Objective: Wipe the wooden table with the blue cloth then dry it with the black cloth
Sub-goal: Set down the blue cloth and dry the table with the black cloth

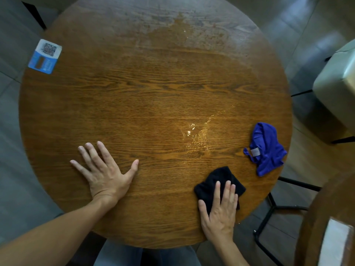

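Two hands are resting on the round table (134, 89): the left hand (103, 169) is lying flat and spread, gripping nothing, while the right hand (221, 210) is pressing flat on the black cloth (213, 181) near the edge. Beside it, the crumpled blue cloth (267, 148) is lying untouched, with wet streaks (196, 143) glistening between the hands.

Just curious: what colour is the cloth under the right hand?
Black, seen in the head view.

So that's one round wooden table (134, 93), two cloths: one blue cloth (266, 148) and one black cloth (215, 181), two hands, one QR sticker (45, 56) upper left.
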